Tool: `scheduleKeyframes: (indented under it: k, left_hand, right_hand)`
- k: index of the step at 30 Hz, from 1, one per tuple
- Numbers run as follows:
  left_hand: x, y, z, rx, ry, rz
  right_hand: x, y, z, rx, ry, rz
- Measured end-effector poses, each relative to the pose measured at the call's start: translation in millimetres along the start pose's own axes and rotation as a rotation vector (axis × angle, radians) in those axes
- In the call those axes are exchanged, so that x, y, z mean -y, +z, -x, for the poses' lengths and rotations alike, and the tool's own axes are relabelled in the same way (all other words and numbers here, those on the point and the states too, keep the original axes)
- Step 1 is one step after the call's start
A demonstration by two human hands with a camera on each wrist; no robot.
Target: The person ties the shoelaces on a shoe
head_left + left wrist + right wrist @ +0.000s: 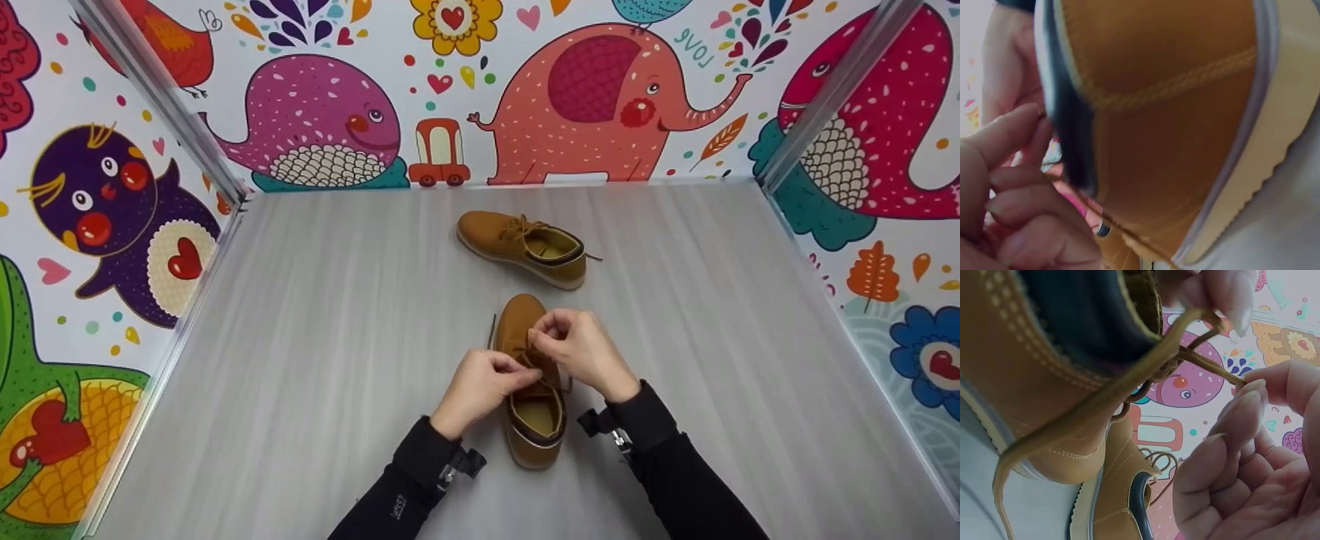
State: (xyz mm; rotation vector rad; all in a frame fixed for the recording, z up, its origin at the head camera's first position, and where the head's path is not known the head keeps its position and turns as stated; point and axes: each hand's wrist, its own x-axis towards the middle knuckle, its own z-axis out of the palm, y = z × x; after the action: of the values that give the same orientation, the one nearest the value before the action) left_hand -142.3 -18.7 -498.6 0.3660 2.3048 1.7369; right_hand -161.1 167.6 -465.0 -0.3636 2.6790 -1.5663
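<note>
A tan lace-up shoe (534, 452) stands on the floor between my hands, its toe pointing away from me. My left hand (480, 388) is over the laces, thumb and index finger pinching a shoelace (1171, 340) just above the shoe's opening. Slightly farther forward and to the right, my right hand (589, 351) pinches another part of the lace, drawn taut from the knot area in the right wrist view. A loose lace end hangs down the shoe's side there. In the left wrist view the shoe's side (1174, 135) hides part of a hand.
A second tan shoe (491, 238) lies beyond the first, turned sideways, its laces tied in a bow. The grey floor (330, 300) is bordered by printed cartoon panels (450, 82) with metal edge strips at the corners.
</note>
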Motion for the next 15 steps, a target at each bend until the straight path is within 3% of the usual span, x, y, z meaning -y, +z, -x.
scheduleKeyframes:
  k: [6, 15]
  left_hand:
    - [-2.0, -7.9, -3.0, -0.078, -0.083, 0.170]
    - [-5.6, -10.9, -12.0, -0.063, -0.151, 0.232]
  right_hand:
    - [0, 1.2, 6, 0.030, -0.044, 0.015]
    - [-3, 5.8, 16, 0.026, -0.251, 0.158]
